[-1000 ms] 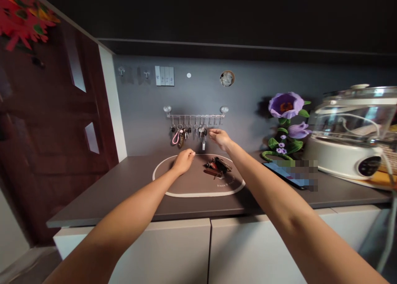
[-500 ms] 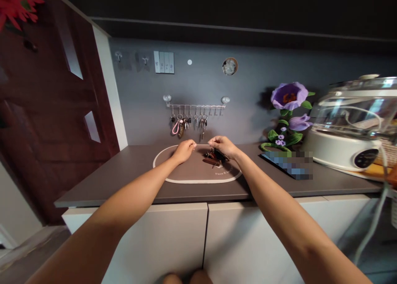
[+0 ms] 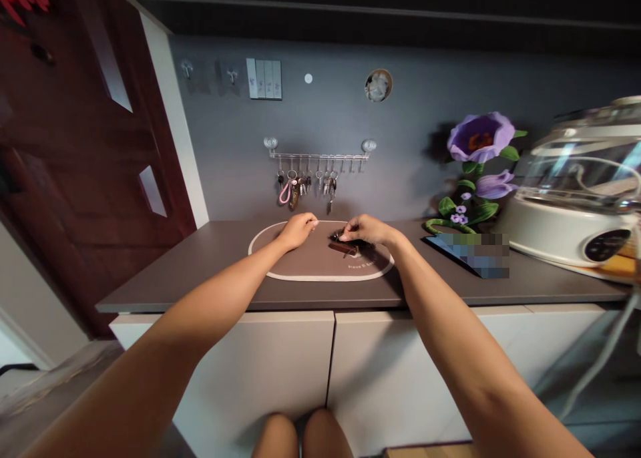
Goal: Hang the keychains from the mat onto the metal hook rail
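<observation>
My left hand (image 3: 299,231) rests at the left part of the oval brown mat (image 3: 305,264) with its fingers curled closed. Whatever it may hold is hidden. Over a small dark pile of keys (image 3: 336,236) on the mat's right half, my right hand (image 3: 369,230) bends down, thumb and fingertips pinched at the pile. Part of that pile lies under the hand. A brown strap-like fob (image 3: 342,249) pokes out in front of it. Behind both hands, a clear hook rail (image 3: 320,156) on the wall carries several key rings, one with a pink loop (image 3: 285,193).
A dark flat device with a blurred face (image 3: 451,251) lies right of the mat, before purple knitted flowers (image 3: 481,137). Farther right stands a white and clear appliance (image 3: 555,224) with a cord. White cabinet doors (image 3: 270,364) are below the counter; a dark red door (image 3: 75,144) is at left.
My right hand has lowered from above the mat onto the key pile, its fingers now at the keys. My left hand stays curled in about the same spot. The view has tilted downward slightly.
</observation>
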Available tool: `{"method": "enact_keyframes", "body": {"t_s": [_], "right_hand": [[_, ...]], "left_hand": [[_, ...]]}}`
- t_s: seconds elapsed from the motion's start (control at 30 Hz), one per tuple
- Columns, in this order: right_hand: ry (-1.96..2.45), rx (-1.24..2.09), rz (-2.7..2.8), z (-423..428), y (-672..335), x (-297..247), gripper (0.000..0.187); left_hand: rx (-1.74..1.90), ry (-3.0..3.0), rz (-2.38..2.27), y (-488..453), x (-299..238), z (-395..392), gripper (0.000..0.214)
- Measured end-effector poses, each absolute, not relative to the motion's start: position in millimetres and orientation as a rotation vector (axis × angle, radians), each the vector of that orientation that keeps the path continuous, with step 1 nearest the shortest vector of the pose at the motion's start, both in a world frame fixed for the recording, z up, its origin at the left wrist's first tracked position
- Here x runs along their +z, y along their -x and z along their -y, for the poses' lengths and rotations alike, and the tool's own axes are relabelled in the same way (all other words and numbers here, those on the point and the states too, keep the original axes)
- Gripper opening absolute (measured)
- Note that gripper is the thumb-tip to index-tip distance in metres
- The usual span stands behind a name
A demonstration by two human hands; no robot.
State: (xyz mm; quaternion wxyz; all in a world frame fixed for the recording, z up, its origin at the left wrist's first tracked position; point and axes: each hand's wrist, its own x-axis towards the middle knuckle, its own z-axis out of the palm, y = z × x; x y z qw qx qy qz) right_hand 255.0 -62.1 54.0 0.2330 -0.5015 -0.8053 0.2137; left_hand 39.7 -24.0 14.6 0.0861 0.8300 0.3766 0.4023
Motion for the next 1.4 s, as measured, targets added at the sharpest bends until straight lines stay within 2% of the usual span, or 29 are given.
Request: {"method": "enact_keyframes", "body": {"t_s": [0.17,0.53,1.03,1.4], "right_hand": [[1.402,0.593,2.281,64.0,-252.2,55.4,0.034],[1.356,0.778,2.103,73.5,-245.3,54.7,0.031],[1.205,0.838,1.888,71.6,-237.9,53.9,0.027],[1.028,0.819,1.777,64.7,-234.4,51.6,0.036]], "left_hand": [[1.181,-2.480,-1.128,-38.2,14.1,23.5,0.020],[1.167,-2.510,-1.109,-39.4,15.8,26.4,0.021],[1.183,-2.534,-1.091,-43.4,19.0,30.8,0.019],[1.255,-2.620,-1.013,-46.9,22.4,33.4,0.021]]}}
